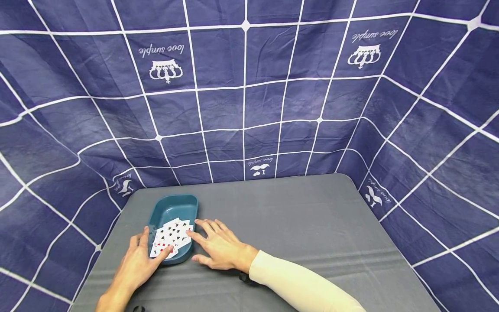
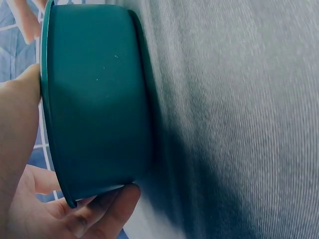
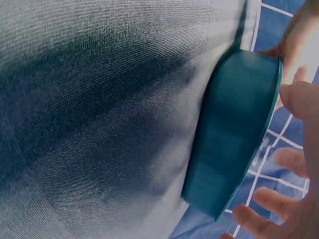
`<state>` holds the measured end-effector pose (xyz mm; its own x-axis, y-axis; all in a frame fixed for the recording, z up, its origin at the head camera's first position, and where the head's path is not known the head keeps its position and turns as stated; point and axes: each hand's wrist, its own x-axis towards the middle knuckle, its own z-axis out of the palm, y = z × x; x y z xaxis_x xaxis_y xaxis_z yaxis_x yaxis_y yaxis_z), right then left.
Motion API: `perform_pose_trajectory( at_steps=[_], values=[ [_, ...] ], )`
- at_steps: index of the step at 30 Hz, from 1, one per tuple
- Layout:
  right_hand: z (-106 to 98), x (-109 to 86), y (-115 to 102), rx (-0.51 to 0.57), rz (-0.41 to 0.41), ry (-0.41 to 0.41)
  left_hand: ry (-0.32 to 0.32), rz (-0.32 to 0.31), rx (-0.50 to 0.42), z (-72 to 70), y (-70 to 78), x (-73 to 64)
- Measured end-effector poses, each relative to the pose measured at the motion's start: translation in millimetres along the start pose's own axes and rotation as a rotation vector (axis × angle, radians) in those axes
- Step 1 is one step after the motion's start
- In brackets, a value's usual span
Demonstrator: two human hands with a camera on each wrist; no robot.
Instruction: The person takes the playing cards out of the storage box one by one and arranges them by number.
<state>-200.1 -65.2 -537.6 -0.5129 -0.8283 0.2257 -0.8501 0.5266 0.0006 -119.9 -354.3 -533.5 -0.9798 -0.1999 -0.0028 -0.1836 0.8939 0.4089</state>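
A teal plastic basin (image 1: 177, 202) stands on the table's left side, with several playing cards (image 1: 173, 232) spread face up in its near half. Black spades and clubs show, and red pips on a few nearer cards. My left hand (image 1: 135, 263) grips the basin's near left corner; the thumb lies at the near rim. In the left wrist view, its curled fingers (image 2: 112, 214) press against the basin's outer wall. My right hand (image 1: 220, 245) is beside the right wall, fingers spread, fingertips at or just over the rim. Whether they touch a card I cannot tell.
Grey cloth covers the table (image 1: 288, 225). A blue curtain (image 1: 218, 108) with white grid lines hangs behind and along both sides. Black straps (image 1: 247, 279) show at the wrists, and a cream sleeve (image 1: 296, 281) covers the right forearm.
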Motion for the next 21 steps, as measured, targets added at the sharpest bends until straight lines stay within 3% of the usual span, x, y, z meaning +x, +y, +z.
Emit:
perform_pose_trajectory(
  at_steps=[9,21],
  values=[
    [3.5,-7.8,8.5,-0.008,-0.054,0.085,-0.022,0.029,-0.001,7.6,18.2,0.0],
    [1.6,-27.3,22.9,0.040,-0.009,0.119,-0.043,0.084,-0.016,16.6,43.4,-4.3]
  ],
)
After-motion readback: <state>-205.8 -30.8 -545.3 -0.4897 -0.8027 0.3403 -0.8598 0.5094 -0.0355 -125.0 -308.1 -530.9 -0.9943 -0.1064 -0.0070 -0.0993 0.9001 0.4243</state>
